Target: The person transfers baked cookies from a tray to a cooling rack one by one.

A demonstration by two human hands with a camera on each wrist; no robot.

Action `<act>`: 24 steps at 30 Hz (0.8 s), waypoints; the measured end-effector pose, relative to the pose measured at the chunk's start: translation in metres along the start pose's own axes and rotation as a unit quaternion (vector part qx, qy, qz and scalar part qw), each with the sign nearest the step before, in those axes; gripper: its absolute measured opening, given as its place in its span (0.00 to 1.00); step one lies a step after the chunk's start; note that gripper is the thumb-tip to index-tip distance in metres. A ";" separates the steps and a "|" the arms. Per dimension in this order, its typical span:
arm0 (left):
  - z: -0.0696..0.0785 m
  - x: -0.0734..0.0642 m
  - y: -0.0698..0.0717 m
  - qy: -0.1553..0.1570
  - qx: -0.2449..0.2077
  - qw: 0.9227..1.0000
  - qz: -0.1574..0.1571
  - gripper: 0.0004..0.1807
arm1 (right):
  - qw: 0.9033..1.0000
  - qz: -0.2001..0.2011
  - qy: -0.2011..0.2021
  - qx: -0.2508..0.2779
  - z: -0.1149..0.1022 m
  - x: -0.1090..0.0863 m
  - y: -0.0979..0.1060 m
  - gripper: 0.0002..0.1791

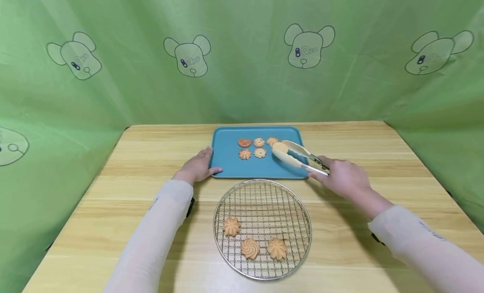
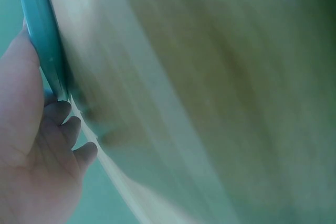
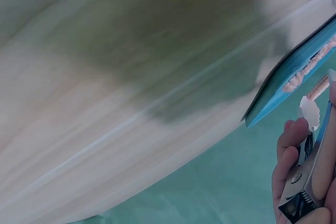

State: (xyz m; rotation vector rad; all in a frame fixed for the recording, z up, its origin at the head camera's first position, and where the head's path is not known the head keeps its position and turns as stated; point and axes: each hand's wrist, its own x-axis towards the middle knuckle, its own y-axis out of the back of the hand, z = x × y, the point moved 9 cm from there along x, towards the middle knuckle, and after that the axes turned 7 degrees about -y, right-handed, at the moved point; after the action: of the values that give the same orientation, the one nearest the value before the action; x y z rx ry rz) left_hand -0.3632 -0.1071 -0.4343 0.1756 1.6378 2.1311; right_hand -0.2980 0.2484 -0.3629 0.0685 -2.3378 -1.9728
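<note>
Tongs [image 1: 289, 159] above tray [image 1: 249, 169], clasping a cookie [image 1: 280, 147].
We note long axis slanting left and away; right hand [image 1: 345, 177] grips them, left hand [image 1: 195, 167] pinches the tray.

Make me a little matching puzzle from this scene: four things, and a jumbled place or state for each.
1. blue rectangular tray
2. round metal wire rack
3. cream-tipped metal tongs
4. bare left hand

A. held in the right hand
B. bears three golden cookies
C. touches the tray's left side
D. lies flat beyond the rack

Pairs: 1-D, 2-B, 3-A, 4-C
</note>
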 end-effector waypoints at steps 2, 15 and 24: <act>0.000 0.000 0.000 0.001 0.000 1.000 -0.001 0.50 | 1.000 0.006 0.005 -0.001 0.002 -0.002 0.002 0.43; 0.000 0.001 -0.001 -0.003 0.001 1.000 0.001 0.50 | 1.000 0.004 0.004 0.001 0.009 -0.019 0.007 0.49; 0.000 0.000 0.000 -0.004 0.001 1.000 0.002 0.50 | 1.000 0.016 0.013 0.001 0.005 -0.029 0.007 0.46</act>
State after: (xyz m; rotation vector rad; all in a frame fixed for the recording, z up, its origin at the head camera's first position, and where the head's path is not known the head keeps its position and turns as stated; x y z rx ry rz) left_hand -0.3635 -0.1070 -0.4347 0.1867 1.6362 2.1292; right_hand -0.2693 0.2574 -0.3582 0.0568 -2.3106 -1.9430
